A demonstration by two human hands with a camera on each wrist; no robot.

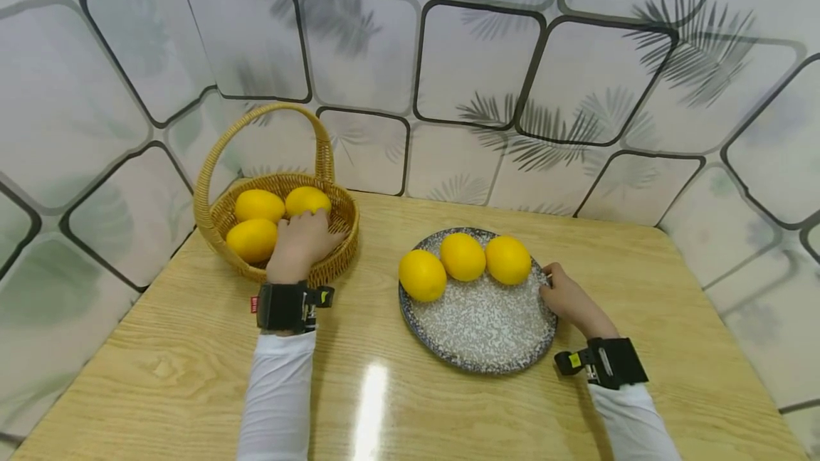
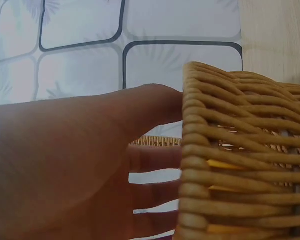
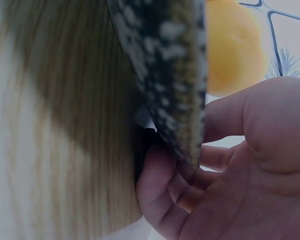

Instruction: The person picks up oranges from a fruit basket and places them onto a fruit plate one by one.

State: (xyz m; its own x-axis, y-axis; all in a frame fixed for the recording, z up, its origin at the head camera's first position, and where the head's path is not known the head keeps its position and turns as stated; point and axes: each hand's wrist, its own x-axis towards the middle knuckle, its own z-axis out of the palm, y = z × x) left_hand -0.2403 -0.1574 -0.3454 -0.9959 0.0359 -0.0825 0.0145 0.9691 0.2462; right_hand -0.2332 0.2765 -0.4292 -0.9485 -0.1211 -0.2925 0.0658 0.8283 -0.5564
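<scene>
A wicker basket (image 1: 349,255) with a tall handle holds three yellow, lemon-like fruits (image 1: 252,240). My left hand (image 1: 302,240) reaches over its near rim, with the fingertips at the back right fruit (image 1: 309,200). In the left wrist view the basket wall (image 2: 240,150) hides the fingertips; the thumb and fingers stand apart, and contact with the fruit cannot be made out. On the right, a speckled grey plate (image 1: 487,333) bears three more yellow fruits (image 1: 463,257) along its back. My right hand (image 1: 570,301) grips the plate's right rim, fingers curled beneath it in the right wrist view.
Both the basket and the plate are on a light wooden table (image 1: 192,375). A patterned wall covering (image 1: 474,70) rises behind the table and along both sides. A small red tag (image 1: 254,304) shows beside the left wrist.
</scene>
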